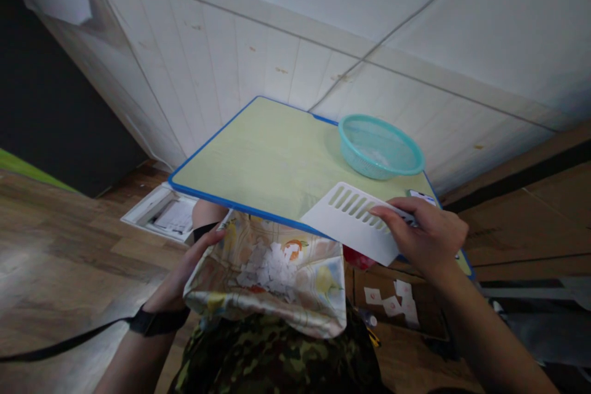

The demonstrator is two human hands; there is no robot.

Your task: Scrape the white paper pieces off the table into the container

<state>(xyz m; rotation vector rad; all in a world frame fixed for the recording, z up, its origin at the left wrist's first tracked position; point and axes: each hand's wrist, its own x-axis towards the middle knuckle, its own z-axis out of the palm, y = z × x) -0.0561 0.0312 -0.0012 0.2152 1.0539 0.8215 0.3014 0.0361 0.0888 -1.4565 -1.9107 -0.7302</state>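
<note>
My right hand (427, 231) grips a flat white plastic scraper (351, 229) with a row of slots. It is held over the near edge of the small yellow-green table (263, 154), its lower edge jutting past the blue rim. Just below that edge, a basket lined with fruit-print cloth (314, 317) rests on my lap. White paper scraps (272, 269) lie in a heap inside it. My left hand (203, 250) holds the basket's left side near the rim, its fingers partly hidden.
A turquoise mesh basket (364, 165) with something whitish inside stands at the table's back right. A phone (421, 196) lies by the right edge. On the floor are a white box (159, 215) and several small cards (392, 306). A red object (357, 260) shows under the table edge.
</note>
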